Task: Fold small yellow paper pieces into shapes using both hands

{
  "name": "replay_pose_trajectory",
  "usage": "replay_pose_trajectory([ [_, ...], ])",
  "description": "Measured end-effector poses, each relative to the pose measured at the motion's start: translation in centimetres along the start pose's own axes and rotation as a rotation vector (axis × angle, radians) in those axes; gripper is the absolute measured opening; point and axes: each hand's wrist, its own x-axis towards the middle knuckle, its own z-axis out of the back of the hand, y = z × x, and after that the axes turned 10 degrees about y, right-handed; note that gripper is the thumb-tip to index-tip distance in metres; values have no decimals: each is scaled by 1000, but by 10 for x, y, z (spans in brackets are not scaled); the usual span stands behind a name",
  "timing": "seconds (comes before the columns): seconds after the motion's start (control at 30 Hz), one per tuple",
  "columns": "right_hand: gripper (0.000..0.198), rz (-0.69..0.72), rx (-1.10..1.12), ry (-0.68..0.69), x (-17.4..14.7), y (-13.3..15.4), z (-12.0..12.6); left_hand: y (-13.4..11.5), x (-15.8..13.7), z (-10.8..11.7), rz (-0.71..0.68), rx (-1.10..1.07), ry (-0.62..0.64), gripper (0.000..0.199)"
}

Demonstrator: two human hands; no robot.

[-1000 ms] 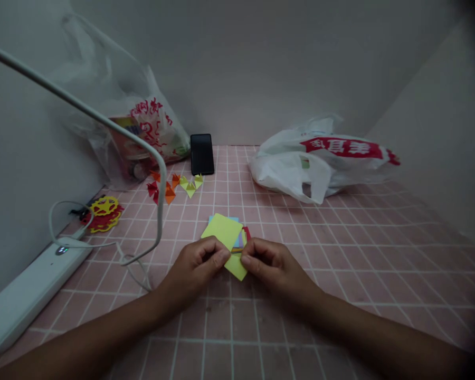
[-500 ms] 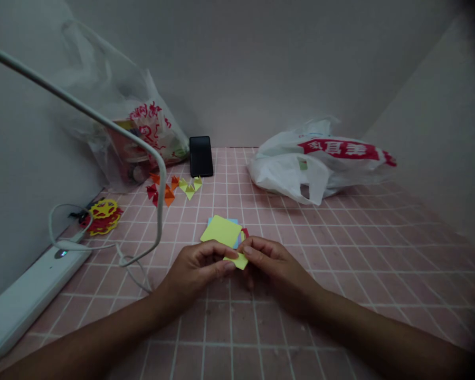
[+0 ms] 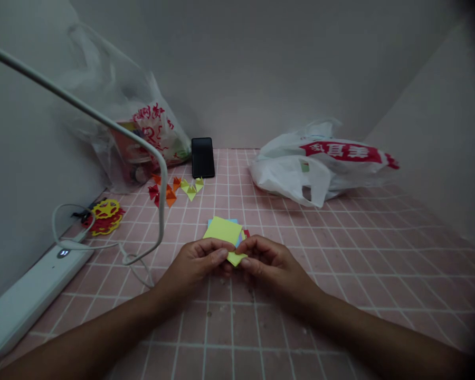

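Left hand (image 3: 206,258) and right hand (image 3: 271,261) close together, fingertips of both pinching a small folded yellow paper (image 3: 235,258). Paper held just on the near side of the paper stack (image 3: 222,228), yellow sheet on top. Well left of stack: white box (image 3: 31,301), lit display. Beyond stack, leftward: folded paper pieces (image 3: 171,197), then black phone (image 3: 203,157). Beyond stack, rightward: white plastic bag (image 3: 287,177).

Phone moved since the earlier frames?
No. Against the gridded tabletop, the phone shows no shift either way; only the whole view drifts slightly.
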Motion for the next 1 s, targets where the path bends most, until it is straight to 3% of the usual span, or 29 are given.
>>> replay_pose_trajectory([
  [0.67, 23, 21, -140, -8, -3, -5, 3, 2, 1, 2, 31, 39, 12, 27],
  [1.0, 22, 3, -116, -19, -2, -3, 1, 4, 0, 3, 49, -56, 41, 27],
])
